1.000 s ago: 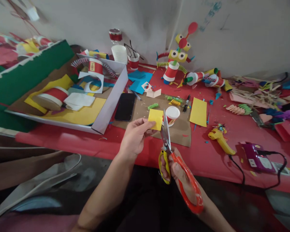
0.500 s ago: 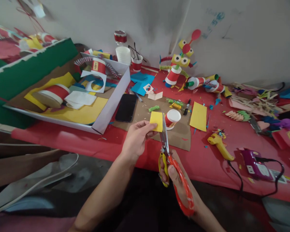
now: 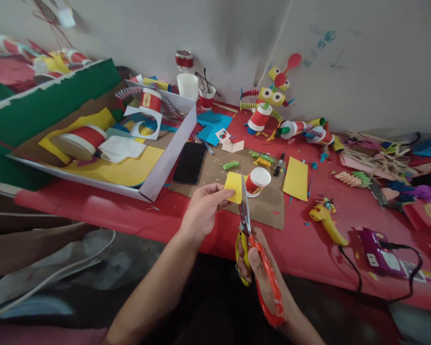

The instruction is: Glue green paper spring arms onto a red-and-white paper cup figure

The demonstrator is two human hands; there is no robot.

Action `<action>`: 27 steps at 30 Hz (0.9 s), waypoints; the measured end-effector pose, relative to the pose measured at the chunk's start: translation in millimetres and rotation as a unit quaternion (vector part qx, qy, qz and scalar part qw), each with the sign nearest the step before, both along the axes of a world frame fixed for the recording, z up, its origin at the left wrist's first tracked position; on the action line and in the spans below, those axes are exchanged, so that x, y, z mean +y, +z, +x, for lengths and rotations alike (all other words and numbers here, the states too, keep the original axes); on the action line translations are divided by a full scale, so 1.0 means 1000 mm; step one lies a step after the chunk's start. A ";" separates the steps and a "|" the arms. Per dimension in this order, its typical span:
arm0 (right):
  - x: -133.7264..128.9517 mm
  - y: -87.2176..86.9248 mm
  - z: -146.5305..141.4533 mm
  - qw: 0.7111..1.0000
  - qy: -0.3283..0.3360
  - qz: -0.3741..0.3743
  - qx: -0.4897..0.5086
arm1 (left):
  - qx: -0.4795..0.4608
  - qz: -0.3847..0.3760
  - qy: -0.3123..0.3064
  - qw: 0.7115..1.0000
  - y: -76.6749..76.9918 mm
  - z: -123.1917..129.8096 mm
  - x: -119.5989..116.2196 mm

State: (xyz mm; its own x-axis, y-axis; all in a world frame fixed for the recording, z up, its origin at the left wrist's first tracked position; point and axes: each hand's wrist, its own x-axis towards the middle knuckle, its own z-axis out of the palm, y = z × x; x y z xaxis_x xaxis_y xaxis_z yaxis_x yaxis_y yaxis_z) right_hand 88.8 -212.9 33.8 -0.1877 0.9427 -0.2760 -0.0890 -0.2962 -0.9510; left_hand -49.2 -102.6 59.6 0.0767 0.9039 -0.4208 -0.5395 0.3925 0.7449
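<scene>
Between thumb and fingers, my left hand pinches a small yellow piece of paper. Scissors with one red and one yellow handle are in my right hand, their blades pointing away from me along the paper's right edge. How far the blades are apart on the paper I cannot tell. Just beyond them a red and white paper cup stands on a brown cardboard sheet. A green folded paper spring lies behind the yellow paper.
A black phone lies left of the cardboard, beside a white-walled box of paper scraps. To the right are a yellow paper sheet, a yellow glue gun and a purple power box with cords. Paper-cup figures stand near the wall.
The scissor handles have come a little closer together, and the yellow paper looks slightly narrower. The whole view has shifted slightly. Both hands keep the same holds.
</scene>
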 end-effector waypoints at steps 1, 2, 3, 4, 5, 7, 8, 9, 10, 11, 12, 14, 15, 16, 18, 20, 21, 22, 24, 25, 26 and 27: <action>0.000 0.000 -0.001 1.000 0.004 -0.011 0.013 | -0.001 0.001 -0.002 1.000 -0.001 0.000 0.000; 0.000 -0.001 -0.001 1.000 0.004 -0.019 0.022 | -0.003 0.003 -0.002 1.000 -0.002 0.001 0.000; 0.000 -0.001 -0.002 0.999 0.000 -0.022 0.027 | -0.008 0.006 0.001 1.000 -0.003 0.002 -0.001; 0.000 -0.002 -0.003 0.999 -0.008 -0.022 0.027 | -0.013 0.008 0.006 1.000 -0.004 0.004 -0.002; 0.000 -0.003 -0.003 0.999 -0.016 -0.021 0.024 | -0.020 0.010 0.013 1.000 -0.006 0.006 -0.003; 0.000 -0.005 -0.004 0.999 -0.027 -0.020 0.019 | -0.037 0.010 0.036 0.999 -0.008 0.012 -0.008; 0.000 -0.006 -0.005 0.999 -0.031 -0.019 0.016 | -0.050 0.009 0.048 0.998 -0.009 0.016 -0.011; 0.000 -0.006 -0.005 0.999 -0.033 -0.016 0.013 | -0.064 0.008 0.059 0.996 -0.010 0.019 -0.014; 0.000 -0.006 -0.005 0.999 -0.037 -0.012 0.006 | -0.078 0.008 0.068 0.995 -0.010 0.022 -0.016; 0.000 -0.005 -0.005 0.999 -0.040 -0.007 -0.003 | -0.090 0.008 0.076 0.993 -0.010 0.024 -0.018; 0.000 -0.004 -0.006 0.999 -0.043 -0.003 -0.012 | -0.097 0.009 0.082 0.992 -0.010 0.026 -0.019; 0.001 -0.002 -0.006 0.999 -0.043 -0.001 -0.025 | -0.100 0.008 0.088 0.991 -0.010 0.028 -0.021; 0.001 -0.001 -0.007 0.999 -0.042 -0.002 -0.027 | -0.098 0.006 0.091 0.991 -0.010 0.029 -0.021; 0.001 -0.001 -0.007 0.999 -0.040 -0.002 -0.027 | -0.095 0.003 0.094 0.991 -0.009 0.029 -0.021; 0.000 -0.001 -0.007 0.999 -0.033 -0.001 -0.021 | -0.090 -0.003 0.096 0.991 -0.008 0.028 -0.020; -0.002 -0.002 -0.006 0.999 -0.028 -0.002 -0.014 | -0.085 -0.005 0.096 0.992 -0.008 0.026 -0.020; -0.002 -0.002 -0.005 1.000 -0.026 -0.005 -0.011 | -0.080 -0.006 0.093 0.992 -0.007 0.025 -0.020; -0.003 -0.003 -0.005 1.000 -0.026 -0.008 -0.007 | -0.074 -0.007 0.089 0.993 -0.007 0.023 -0.020; -0.006 -0.005 -0.003 1.000 -0.026 -0.012 0.007 | -0.060 -0.012 0.077 0.995 -0.005 0.020 -0.019; -0.007 -0.005 -0.002 0.999 -0.025 -0.015 0.017 | -0.054 -0.014 0.069 0.996 -0.005 0.019 -0.018; -0.007 -0.005 -0.001 0.999 -0.024 -0.019 0.027 | -0.049 -0.016 0.062 0.997 -0.004 0.017 -0.018; -0.008 -0.004 0.000 0.999 -0.022 -0.024 0.035 | -0.045 -0.017 0.054 0.997 -0.004 0.016 -0.017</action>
